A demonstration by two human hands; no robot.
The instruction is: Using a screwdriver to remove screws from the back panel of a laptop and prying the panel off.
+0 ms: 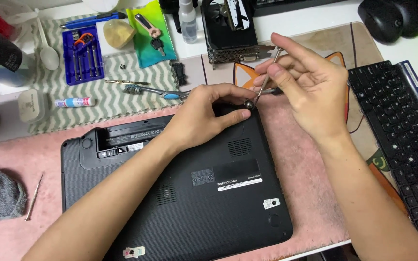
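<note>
Head view shows the left hand (204,116) pinning the upturned black plastic laptop (185,188) steady on the counter while the right hand (306,92) pinches a slim metal screwdriver (266,79) upright over its corner.

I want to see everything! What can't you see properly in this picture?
Head view:
- Tip of the screwdriver: hidden behind the left hand, so the screw cannot be seen.
- Its grip: wrapped by the right hand.
- Laptop front edge: cut off by the bottom of the picture.
- Keyboard: cut off at the right edge.
- Bits in the blue tool case: too small to tell apart.
</note>
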